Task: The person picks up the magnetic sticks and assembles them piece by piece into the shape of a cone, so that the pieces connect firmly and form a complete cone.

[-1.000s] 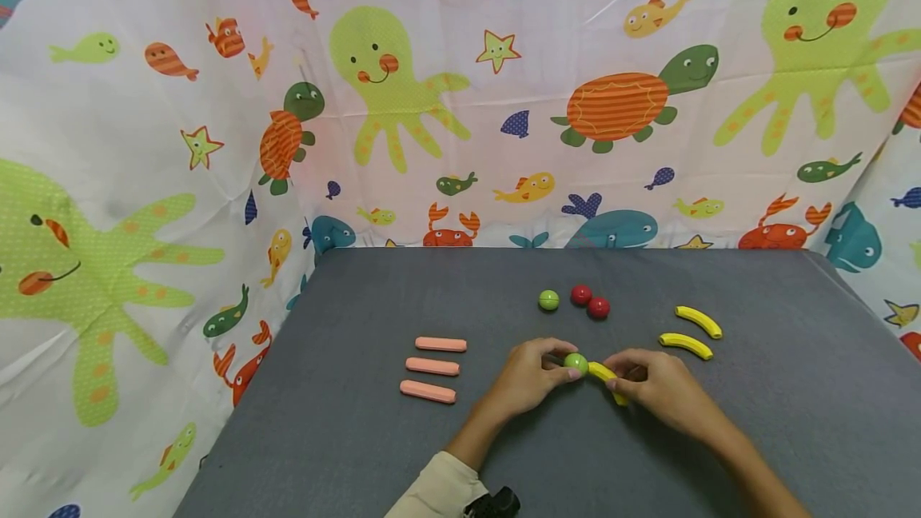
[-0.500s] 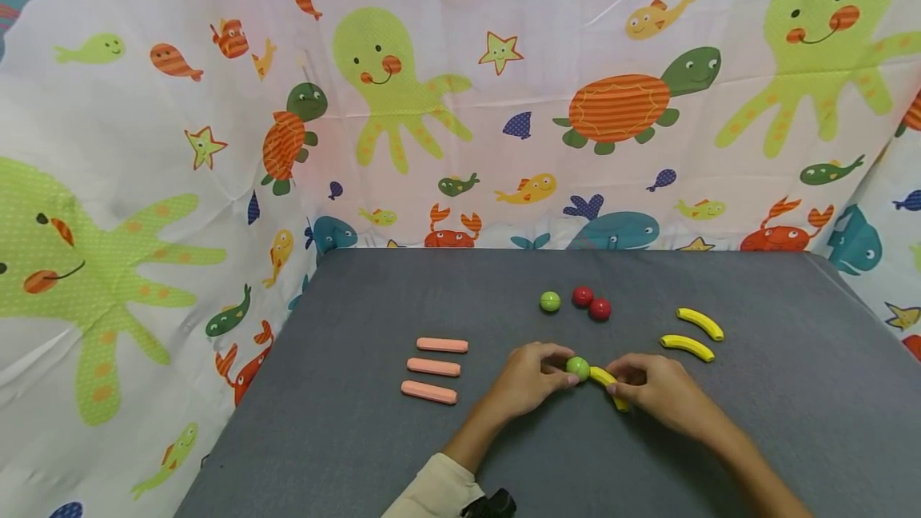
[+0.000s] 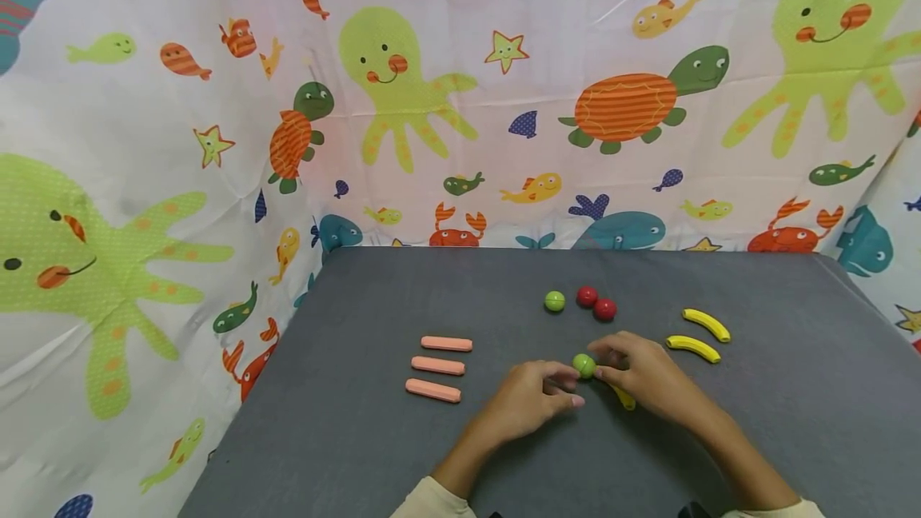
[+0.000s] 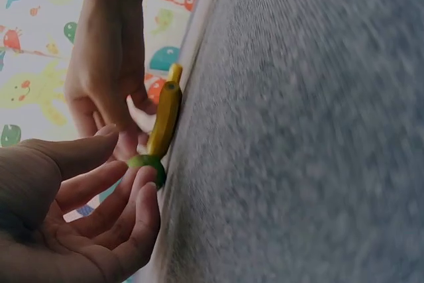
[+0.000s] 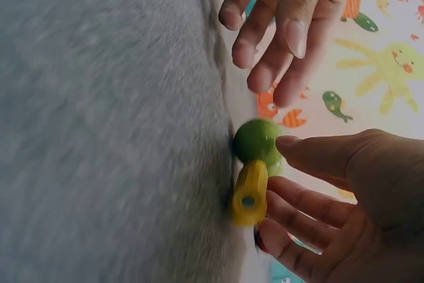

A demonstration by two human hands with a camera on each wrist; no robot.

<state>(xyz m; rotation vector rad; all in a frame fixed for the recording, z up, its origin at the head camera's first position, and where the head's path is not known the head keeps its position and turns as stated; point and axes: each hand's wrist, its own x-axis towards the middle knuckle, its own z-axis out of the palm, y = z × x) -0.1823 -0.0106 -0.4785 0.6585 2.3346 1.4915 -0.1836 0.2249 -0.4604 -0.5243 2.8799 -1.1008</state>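
On the grey table, a small green ball point(image 3: 584, 366) lies against the upper end of a yellow toy banana point(image 3: 623, 398), whose upper part is hidden by the right hand in the head view. My right hand point(image 3: 640, 370) pinches the ball with thumb and finger from its right side; in the right wrist view the thumb tip point(image 5: 289, 142) touches it. Loosely bent, my left hand point(image 3: 528, 398) is just left of the ball, its fingers beside it and the thumb apart. In the left wrist view the banana point(image 4: 164, 117) extends away from the ball.
Three pink sausage-like pieces point(image 3: 437, 365) lie in a column to the left. Farther back are another green ball point(image 3: 554, 301) and two red balls point(image 3: 587, 296). Two more yellow bananas point(image 3: 693, 348) lie right. A sea-animal curtain point(image 3: 432, 142) hangs behind the table.
My right hand has let go of the banana and moved up-left to the green ball. The left hand has loosened from the ball, its thumb drawn down. The head view has shifted slightly.
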